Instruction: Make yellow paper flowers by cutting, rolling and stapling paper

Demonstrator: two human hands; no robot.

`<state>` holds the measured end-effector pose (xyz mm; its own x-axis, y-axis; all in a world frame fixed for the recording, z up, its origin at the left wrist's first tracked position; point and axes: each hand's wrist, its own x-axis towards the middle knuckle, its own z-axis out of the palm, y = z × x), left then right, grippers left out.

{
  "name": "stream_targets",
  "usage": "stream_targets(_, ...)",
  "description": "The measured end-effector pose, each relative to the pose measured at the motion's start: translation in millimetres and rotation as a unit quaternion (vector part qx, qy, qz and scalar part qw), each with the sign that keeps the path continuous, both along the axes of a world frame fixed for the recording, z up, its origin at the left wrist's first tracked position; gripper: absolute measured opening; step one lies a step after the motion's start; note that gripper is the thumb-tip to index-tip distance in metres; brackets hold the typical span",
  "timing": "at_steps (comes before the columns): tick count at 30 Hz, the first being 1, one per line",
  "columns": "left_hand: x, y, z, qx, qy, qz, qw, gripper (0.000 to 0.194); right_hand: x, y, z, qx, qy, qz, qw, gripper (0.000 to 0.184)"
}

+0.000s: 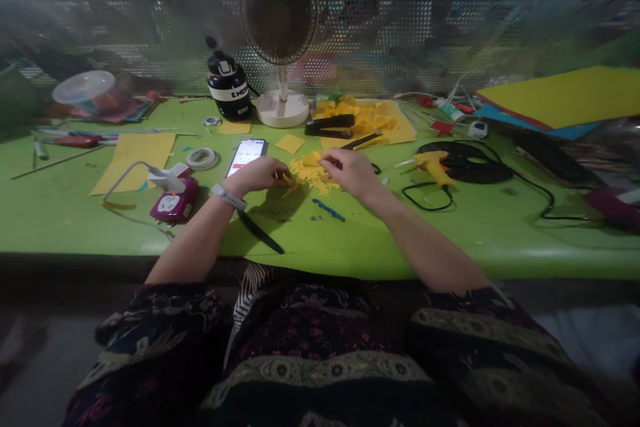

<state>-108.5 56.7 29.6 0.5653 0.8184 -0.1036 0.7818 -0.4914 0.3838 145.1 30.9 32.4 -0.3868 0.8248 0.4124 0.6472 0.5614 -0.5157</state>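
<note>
A loose pile of small cut yellow paper pieces point(316, 181) lies on the green table between my hands. My left hand point(263, 175), with a pale band on its wrist, is closed at the pile's left side. Its curled fingertips are beside yellow scraps, and what they pinch is too small to tell. From the right, my right hand point(353, 175) reaches in, thumb and finger pinched at the edge of a larger yellow paper piece point(313, 159). A blue twisted strip point(328, 209) rests just in front of the pile.
Behind the pile are a black stapler point(330, 125), a fan point(283, 109) and a black bottle point(229, 90). A phone point(246, 155), tape roll point(202, 159) and purple plug adapter point(176, 201) lie left. A yellow glue gun point(434, 165) with a looping cord lies right.
</note>
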Motion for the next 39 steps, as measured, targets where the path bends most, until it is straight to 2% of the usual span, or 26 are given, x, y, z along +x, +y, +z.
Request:
stream_targets(10,-5,8,-14.8,0.013,-0.115,0.009,0.993,0.01,1,3,-6.2,0.025,0.016,0.015,0.999,0.017)
stream_targets(13,-4,6,-12.5,0.02,-0.119,0.016,0.993,0.008,1,4,-7.1,0.026,0.015,0.02,0.999,0.018)
stream_targets(16,0,1,-6.9,0.005,-0.138,0.056,0.989,0.006,1,4,-7.9,0.033,0.016,0.018,0.999,0.019)
stream_targets(20,7,-7,-1.5,-0.029,-0.251,0.101,0.962,0.013,1,4,-9.0,0.064,0.007,0.009,0.998,0.018)
stream_targets(23,15,-13,0.2,-0.033,-0.363,0.112,0.924,0.022,0,3,-9.9,0.089,0.001,0.006,0.996,0.018)
stream_targets(26,23,-19,0.3,-0.015,-0.429,0.134,0.893,0.026,-1,0,-10.9,0.107,-0.006,0.002,0.994,0.02)
stream_targets(30,31,-24,-3.5,-0.018,-0.459,0.146,0.876,0.026,-4,-4,-11.7,0.118,-0.009,0.001,0.993,0.021)
stream_targets(36,38,-26,-9.7,0.004,-0.454,0.16,0.876,0.021,-8,-9,-13.1,0.14,-0.046,0.001,0.989,0.024)
stream_targets(39,39,-26,-9.6,-0.01,-0.464,0.17,0.87,0.019,-9,-10,-14.1,0.152,-0.073,0.0,0.986,0.026)
